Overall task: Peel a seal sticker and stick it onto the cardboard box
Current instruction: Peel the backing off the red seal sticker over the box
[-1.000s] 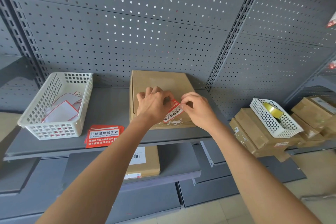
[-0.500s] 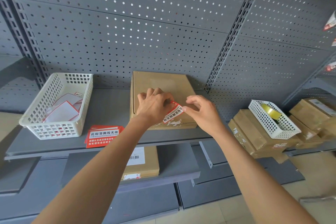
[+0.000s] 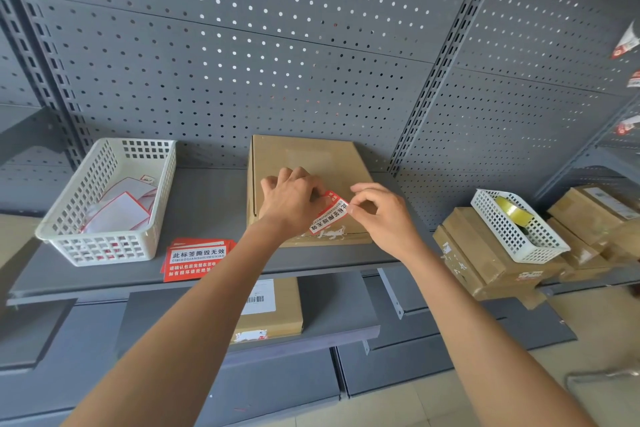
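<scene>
A flat cardboard box (image 3: 304, 158) lies on the grey shelf (image 3: 207, 204) against the pegboard. Over its near right part, my left hand (image 3: 294, 199) holds a red-and-white seal sticker (image 3: 328, 215) by its upper left end, fingers curled. My right hand (image 3: 381, 215) pinches the sticker's right edge between thumb and forefinger. The sticker tilts diagonally just above the box's front edge; whether it touches the box I cannot tell. A stack of red sticker sheets (image 3: 195, 258) lies on the shelf left of the box.
A white basket (image 3: 104, 201) with peeled backing papers stands at the left. To the right, another white basket (image 3: 516, 225) with a tape roll sits on stacked cardboard boxes (image 3: 485, 263). A labelled box (image 3: 273, 312) lies on the lower shelf.
My right hand has shifted slightly right along the sticker, stretching it out. The left hand stays in place on the sticker's other end.
</scene>
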Available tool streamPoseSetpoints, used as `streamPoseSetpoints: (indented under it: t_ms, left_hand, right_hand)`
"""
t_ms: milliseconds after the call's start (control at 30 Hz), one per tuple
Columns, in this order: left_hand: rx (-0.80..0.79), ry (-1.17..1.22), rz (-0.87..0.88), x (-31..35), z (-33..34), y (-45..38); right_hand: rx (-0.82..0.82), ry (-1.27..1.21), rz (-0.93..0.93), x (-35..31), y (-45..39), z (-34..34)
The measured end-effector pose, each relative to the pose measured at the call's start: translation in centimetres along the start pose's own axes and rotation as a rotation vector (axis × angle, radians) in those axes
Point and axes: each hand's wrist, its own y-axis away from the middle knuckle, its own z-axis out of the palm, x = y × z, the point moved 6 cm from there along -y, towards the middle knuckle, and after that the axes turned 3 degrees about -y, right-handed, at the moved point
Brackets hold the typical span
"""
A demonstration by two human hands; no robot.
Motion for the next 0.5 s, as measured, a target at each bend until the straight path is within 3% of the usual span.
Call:
streamPoseSetpoints:
  t_ms: [200,500]
  left_hand:
    - [0.006,0.036,-0.005,-0.1,0.0,-0.1]
    - [-0.024,0.071,0.001,-0.3,-0.1,0.0]
  right_hand:
    - [0.018,-0.195,0.115,0.6,-1.1,0.0]
    - [0.087,-0.066,-0.013,-0.5,-1.9,2.0]
